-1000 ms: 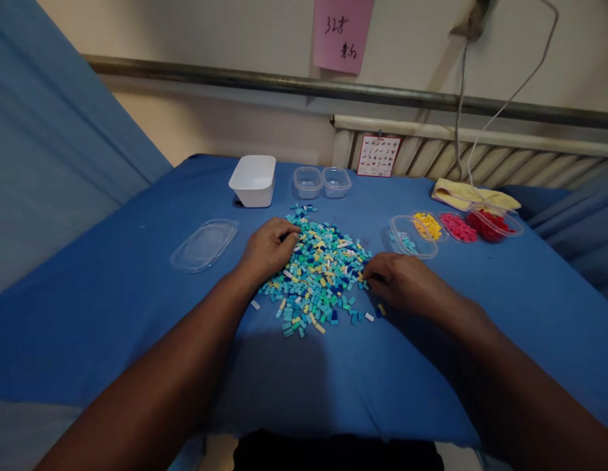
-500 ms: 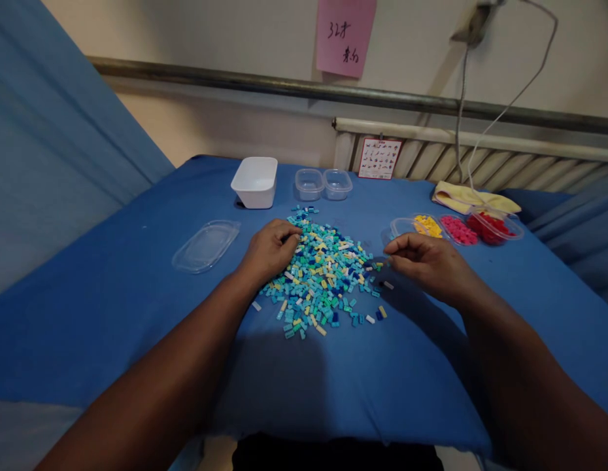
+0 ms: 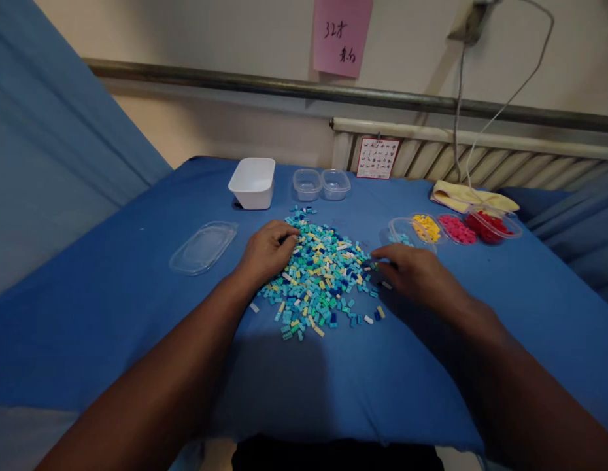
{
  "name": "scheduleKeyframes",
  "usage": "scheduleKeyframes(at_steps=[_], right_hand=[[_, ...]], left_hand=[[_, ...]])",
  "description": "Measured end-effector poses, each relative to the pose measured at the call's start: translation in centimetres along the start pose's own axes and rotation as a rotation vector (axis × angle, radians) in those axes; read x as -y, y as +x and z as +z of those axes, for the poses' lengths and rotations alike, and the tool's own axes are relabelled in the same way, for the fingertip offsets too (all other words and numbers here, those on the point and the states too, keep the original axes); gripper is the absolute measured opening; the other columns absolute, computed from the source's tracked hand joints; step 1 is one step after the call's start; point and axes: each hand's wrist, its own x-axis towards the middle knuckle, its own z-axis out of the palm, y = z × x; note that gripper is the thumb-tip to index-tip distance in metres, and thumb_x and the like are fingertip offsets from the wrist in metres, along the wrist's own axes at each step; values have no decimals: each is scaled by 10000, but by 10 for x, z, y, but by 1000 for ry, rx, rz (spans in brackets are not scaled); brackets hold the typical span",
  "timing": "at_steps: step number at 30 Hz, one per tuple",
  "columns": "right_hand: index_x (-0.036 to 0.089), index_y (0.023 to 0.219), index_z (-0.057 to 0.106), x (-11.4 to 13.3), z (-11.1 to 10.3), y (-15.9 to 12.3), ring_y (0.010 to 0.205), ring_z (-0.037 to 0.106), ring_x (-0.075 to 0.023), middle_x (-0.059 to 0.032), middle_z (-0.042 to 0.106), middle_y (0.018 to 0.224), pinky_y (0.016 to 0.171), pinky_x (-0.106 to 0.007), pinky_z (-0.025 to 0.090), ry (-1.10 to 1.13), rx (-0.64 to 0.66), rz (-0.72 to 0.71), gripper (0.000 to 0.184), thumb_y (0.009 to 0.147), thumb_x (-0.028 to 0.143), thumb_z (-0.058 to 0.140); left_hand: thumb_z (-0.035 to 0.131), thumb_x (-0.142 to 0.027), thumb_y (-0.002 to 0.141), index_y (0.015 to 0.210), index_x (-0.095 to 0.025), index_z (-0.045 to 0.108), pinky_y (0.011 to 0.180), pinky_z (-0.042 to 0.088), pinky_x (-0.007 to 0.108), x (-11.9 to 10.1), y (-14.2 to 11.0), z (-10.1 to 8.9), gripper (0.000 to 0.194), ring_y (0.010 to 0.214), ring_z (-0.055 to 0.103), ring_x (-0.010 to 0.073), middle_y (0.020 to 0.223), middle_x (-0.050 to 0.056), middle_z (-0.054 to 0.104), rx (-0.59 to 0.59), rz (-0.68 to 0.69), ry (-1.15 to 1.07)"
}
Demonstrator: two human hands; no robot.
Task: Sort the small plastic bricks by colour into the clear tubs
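A pile of small bricks point(image 3: 318, 278), mostly teal with yellow, white and dark blue ones, lies on the blue cloth of the table point(image 3: 112, 307). My left hand point(image 3: 265, 254) rests on the pile's left edge with its fingers curled into the bricks. My right hand point(image 3: 412, 273) is low at the pile's right edge, its fingers held together and their tips among the loose bricks. What either hand holds is hidden. Just beyond my right hand stands a clear tub point(image 3: 401, 230) with a few teal bricks in it.
Tubs of yellow point(image 3: 426, 227), pink point(image 3: 456, 229) and red bricks point(image 3: 491, 226) stand at the right. A white tub point(image 3: 253, 182), two small clear tubs point(image 3: 321, 184) and a clear lid point(image 3: 203, 246) lie at the back and left. A yellow cloth point(image 3: 463, 193) lies by the radiator.
My right hand rose from the pile toward the tub with teal bricks half a second ago, then came back down to the pile's right edge. My left hand has stayed put.
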Motion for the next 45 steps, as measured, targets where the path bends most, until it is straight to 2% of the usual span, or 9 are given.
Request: scheduleKeyframes(at_steps=[2,5,9,12,16,22,31,36,45], right_hand=[[249,1231,817,9,8,2,1090,790,-261,-90,836,1238,912,-348,582,-47,164,14,307,1063,210,563],[238,1253,809,12,13,5,1111,779,-277,-101,828,1252,882,-340,559,-107,248,73,311,1065,192,566],[235,1235,806,11,8,4,1053,773,-287,-101,827,1196,845,-357,541,-125,219,102,307,1077,203,545],[220,1201,807,13,3,1,1029,760,-278,-114,815,1176,851,-359,531,-100,189,41,284,1078,226,551],[214,1103,811,16,-1,-1,957,732,-250,-97,789,1058,814,-337,502,-55,281,-83,236,1069,237,578],[207,1011,789,15,0,0,887,697,-221,-76,764,992,778,-317,464,-36,321,-66,197,1051,195,596],[205,1017,795,13,2,0,901,704,-199,-83,786,1033,820,-290,489,66,317,-190,283,1050,103,533],[209,1054,796,13,1,-1,880,706,-194,-85,796,1070,766,-284,480,91,333,-225,270,1051,109,545],[206,1041,768,34,-9,-2,964,710,-217,-78,776,1059,861,-323,515,104,402,-255,175,1022,122,616]], left_hand=[[631,-363,986,1062,-239,841,1097,579,425,1,0,0,255,1123,748,259,1144,67,790,2,3,5],[633,-363,985,1066,-243,840,1089,581,427,2,0,1,252,1122,748,259,1144,65,793,4,6,3],[634,-355,979,1059,-236,841,1088,580,429,1,0,0,252,1113,749,258,1139,68,794,-2,-1,-3],[632,-355,980,1058,-232,839,1093,578,433,-1,0,0,253,1124,747,259,1138,69,794,-1,6,-6],[624,-347,981,1053,-231,836,1092,578,438,-3,0,0,252,1129,745,262,1140,70,793,6,3,-8],[622,-340,975,1056,-226,837,1087,578,442,-5,-1,-1,256,1128,744,266,1142,73,790,9,-11,-6],[626,-359,978,1054,-231,837,1100,577,424,-5,0,-1,259,1112,746,256,1134,67,793,11,-8,-13],[630,-357,975,1053,-237,834,1098,577,427,-5,-1,-1,250,1119,746,259,1136,68,792,14,-6,-13],[619,-374,981,1052,-238,834,1096,578,432,-4,-1,-1,264,1126,744,260,1137,65,792,15,-15,-18]])
